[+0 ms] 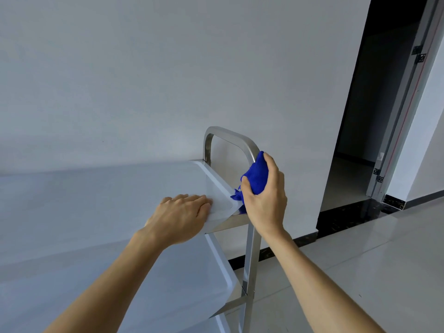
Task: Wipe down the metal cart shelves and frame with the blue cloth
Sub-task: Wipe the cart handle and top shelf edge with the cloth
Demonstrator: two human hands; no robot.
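The metal cart fills the left and middle of the view, with a pale top shelf (96, 188) and a lower shelf (168, 280) beneath it. Its shiny looped handle (230, 135) rises at the right end, on an upright post (252, 260). My right hand (266, 200) is shut on the bunched blue cloth (255, 174), which is pressed against the near side of the handle just above the top shelf's corner. My left hand (182, 217) lies flat, fingers together, on the top shelf's near right corner, holding nothing.
A white wall stands close behind the cart. To the right is a dark open doorway (365, 116) with a metal frame (403, 116). Glossy pale floor tiles (360, 272) with a black skirting strip lie right of the cart.
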